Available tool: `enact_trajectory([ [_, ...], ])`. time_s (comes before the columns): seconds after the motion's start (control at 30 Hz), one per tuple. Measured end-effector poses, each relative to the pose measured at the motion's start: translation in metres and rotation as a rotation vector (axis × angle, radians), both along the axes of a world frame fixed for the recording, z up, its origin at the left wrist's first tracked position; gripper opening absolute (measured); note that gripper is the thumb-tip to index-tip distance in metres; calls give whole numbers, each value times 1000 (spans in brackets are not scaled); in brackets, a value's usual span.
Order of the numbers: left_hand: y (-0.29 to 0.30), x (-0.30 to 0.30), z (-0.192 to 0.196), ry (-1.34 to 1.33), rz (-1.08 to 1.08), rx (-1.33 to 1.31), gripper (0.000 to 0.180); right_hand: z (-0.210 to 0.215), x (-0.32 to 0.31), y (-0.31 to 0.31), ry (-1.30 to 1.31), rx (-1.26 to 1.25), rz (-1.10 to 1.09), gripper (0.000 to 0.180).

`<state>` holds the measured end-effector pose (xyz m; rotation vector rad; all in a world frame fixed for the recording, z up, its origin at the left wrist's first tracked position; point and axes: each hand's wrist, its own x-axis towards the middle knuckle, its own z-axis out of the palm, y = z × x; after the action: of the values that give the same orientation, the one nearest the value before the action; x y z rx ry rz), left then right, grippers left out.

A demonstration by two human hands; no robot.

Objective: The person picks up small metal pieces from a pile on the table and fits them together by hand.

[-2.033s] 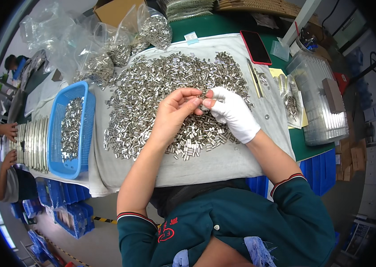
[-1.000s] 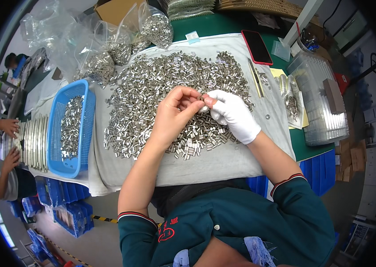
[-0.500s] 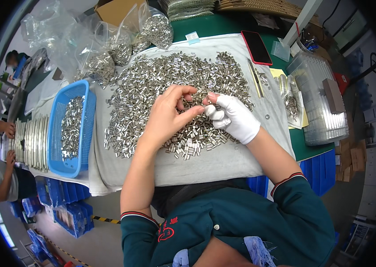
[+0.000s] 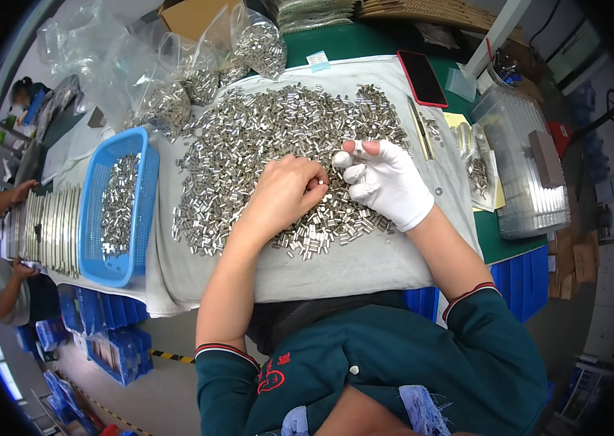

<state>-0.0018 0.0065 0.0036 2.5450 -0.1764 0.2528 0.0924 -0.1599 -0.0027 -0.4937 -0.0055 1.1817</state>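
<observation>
A wide heap of small shiny metal cylinders (image 4: 249,145) is spread over a pale cloth (image 4: 241,282) in front of me. My bare left hand (image 4: 289,190) rests low over the middle of the heap. Its thumb and curled forefinger pinch a small metal cylinder (image 4: 320,183). To its right, my right hand (image 4: 388,183) is raised above the heap in a white glove with bare thumb and forefinger tips. Those tips are pressed together, and what lies between them is too small to make out. The two hands are apart.
A blue plastic basket (image 4: 148,211) with more cylinders stands left, beside stacked pale trays (image 4: 56,229). Bags of cylinders (image 4: 260,49) lie behind the heap. On the right are a red-edged phone (image 4: 422,78), tweezers (image 4: 420,131) and clear plastic boxes (image 4: 514,167). Another person's hands (image 4: 25,190) work far left.
My hands were close together with fingertips nearly touching; now they are apart. The left has turned palm down and curled its fingers. The right has shifted slightly right and lifted its fingertips.
</observation>
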Motion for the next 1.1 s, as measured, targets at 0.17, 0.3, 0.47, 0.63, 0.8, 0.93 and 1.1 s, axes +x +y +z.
enact_trajectory([
  [0.17,0,3,1,-123,91,-281,10,7,-7,3,-340,-250,-41,18],
  [0.3,-3,3,3,-165,122,-515,12,16,-16,3,-573,-383,-17,17],
  [0.47,-8,2,4,-207,77,-585,9,11,-12,2,-618,-383,37,16],
  [0.63,-10,3,-1,-85,59,-880,11,13,-12,2,-588,-336,113,15],
  [0.8,-14,4,-5,18,25,-1214,12,16,-19,5,-770,-458,-50,15],
  [0.93,-16,3,-8,-131,75,-925,9,13,-16,5,-699,-426,-101,16],
  [1.1,-21,2,-3,-317,142,-521,10,13,-16,5,-687,-462,-97,19],
])
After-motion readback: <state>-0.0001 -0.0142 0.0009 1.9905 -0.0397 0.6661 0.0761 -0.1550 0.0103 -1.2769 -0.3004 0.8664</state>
